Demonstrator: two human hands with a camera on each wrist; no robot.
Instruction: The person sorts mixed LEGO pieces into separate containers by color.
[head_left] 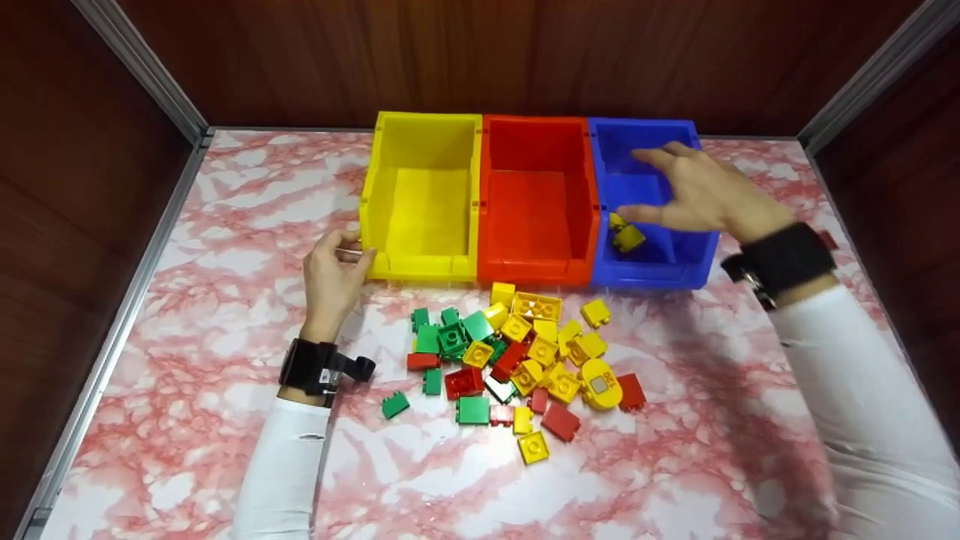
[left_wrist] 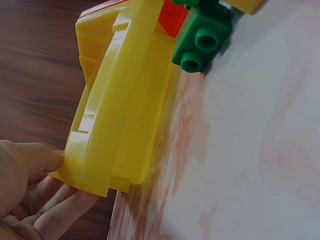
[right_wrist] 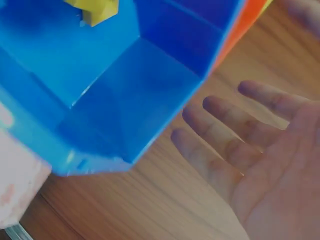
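Observation:
My left hand (head_left: 334,274) holds the yellow bin (head_left: 369,225) by its front left corner. In the left wrist view the thumb (left_wrist: 47,157) lies on one side of that corner and the fingers (left_wrist: 65,212) on the other. Over the blue bin (head_left: 652,277) at the right, my right hand (head_left: 709,191) hovers with fingers spread and nothing in them. Below that hand, yellow building blocks (head_left: 628,238) lie near the left wall inside the blue bin. The right wrist view shows the straight fingers (right_wrist: 240,125) beside the blue bin's rim.
A red bin (head_left: 536,272) stands between the yellow and blue ones. In front of them lies a loose pile of yellow blocks (head_left: 543,349), green blocks (head_left: 473,410) and red blocks (head_left: 560,421) on the marbled table (head_left: 225,300). Dark wooden panels (head_left: 480,60) close the back and sides.

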